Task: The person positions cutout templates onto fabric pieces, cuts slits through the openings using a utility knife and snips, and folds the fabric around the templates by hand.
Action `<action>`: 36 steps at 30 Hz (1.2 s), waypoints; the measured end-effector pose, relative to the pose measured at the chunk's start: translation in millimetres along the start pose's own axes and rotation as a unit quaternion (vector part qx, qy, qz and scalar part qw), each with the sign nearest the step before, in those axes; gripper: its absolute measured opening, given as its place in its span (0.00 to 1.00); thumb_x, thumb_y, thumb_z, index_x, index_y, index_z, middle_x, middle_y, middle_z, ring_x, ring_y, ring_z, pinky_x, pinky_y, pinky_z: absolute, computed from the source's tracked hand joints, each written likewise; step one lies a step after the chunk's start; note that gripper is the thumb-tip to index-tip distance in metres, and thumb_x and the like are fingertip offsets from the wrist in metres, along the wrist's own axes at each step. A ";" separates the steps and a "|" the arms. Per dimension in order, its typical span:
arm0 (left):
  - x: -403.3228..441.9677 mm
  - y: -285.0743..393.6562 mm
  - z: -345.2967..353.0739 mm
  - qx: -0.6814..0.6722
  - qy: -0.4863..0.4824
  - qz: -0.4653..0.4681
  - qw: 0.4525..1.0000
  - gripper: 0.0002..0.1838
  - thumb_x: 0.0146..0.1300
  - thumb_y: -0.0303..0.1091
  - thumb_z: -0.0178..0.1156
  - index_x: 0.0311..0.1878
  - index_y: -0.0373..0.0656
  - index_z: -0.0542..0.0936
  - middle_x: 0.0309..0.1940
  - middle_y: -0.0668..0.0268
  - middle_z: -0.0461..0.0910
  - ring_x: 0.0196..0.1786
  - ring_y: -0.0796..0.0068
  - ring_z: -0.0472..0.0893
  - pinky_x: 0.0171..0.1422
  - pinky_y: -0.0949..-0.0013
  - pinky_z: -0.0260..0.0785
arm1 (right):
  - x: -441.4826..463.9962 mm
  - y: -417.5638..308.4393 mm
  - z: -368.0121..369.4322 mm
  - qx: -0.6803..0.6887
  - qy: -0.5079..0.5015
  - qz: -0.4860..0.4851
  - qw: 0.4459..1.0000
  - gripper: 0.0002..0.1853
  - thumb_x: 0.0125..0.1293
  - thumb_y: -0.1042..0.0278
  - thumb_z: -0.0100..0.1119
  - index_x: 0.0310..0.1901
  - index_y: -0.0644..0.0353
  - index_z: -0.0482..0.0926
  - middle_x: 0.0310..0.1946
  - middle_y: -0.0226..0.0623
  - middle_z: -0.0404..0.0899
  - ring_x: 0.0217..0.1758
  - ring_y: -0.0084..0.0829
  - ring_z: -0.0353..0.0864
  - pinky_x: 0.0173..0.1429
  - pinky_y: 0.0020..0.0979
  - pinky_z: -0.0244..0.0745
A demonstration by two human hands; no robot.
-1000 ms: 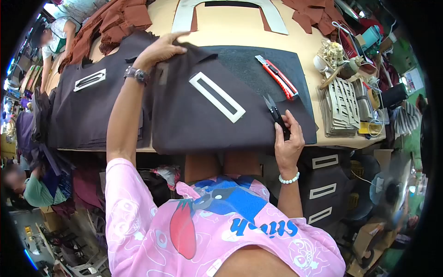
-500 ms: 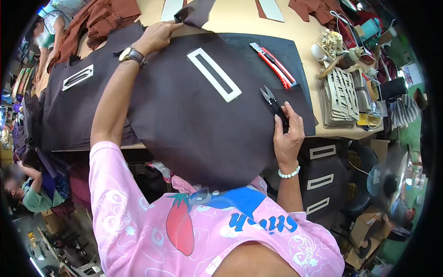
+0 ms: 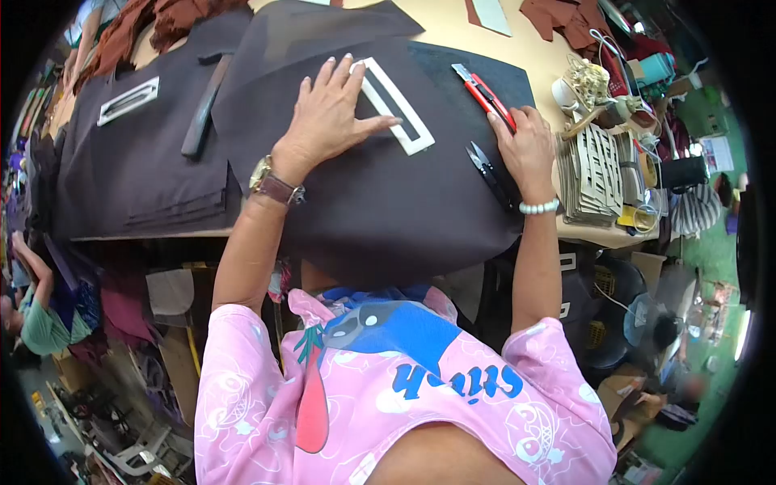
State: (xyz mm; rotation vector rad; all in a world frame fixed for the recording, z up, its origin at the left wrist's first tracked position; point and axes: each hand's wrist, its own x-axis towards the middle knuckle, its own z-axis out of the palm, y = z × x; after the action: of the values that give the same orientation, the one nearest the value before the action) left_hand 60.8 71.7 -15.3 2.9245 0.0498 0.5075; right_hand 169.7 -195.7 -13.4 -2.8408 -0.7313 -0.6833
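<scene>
My left hand (image 3: 327, 113) lies with fingers spread on a dark cloth panel (image 3: 339, 218). Its fingertips and thumb are at a white rectangular frame (image 3: 400, 117) with a long slot, which rests on the panel. At the right, my right hand (image 3: 527, 149) has its fingers closed around the lower end of a red utility knife (image 3: 482, 90), whose tip points up and left over a black mat (image 3: 436, 65). Black thread snips (image 3: 490, 174) lie beside that hand on the cloth, blades pointing away from me. The panel's near edge hangs over the table edge.
Further dark cloth (image 3: 145, 182) lies at left with another slotted white piece (image 3: 129, 101) and a dark hammer-like tool (image 3: 208, 105). Stacked slotted templates (image 3: 594, 174) stand at right. Brown cloth scraps (image 3: 558, 24) lie at the back. Another person (image 3: 48, 311) is at far left.
My right hand has let go of the snips and taken hold of the utility knife. My left hand has left the cloth's far edge and come down beside the white frame, opening flat.
</scene>
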 end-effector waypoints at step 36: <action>-17.0 10.4 23.5 -0.037 0.019 -0.055 0.998 0.55 0.44 0.72 0.59 0.62 0.31 0.64 0.65 0.50 0.61 0.69 0.50 0.58 0.67 0.37 0.50 | -1.2 -104.3 -4.0 0.318 -0.066 -0.110 0.940 0.28 0.54 0.76 0.60 0.60 0.58 0.71 0.30 0.45 0.77 0.32 0.45 0.79 0.38 0.40 0.74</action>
State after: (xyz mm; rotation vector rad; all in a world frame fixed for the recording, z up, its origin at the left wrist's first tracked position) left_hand 52.7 56.6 -41.0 2.8215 0.1913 0.5347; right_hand 116.5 -105.9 -9.1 -2.2409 -1.0706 -0.2113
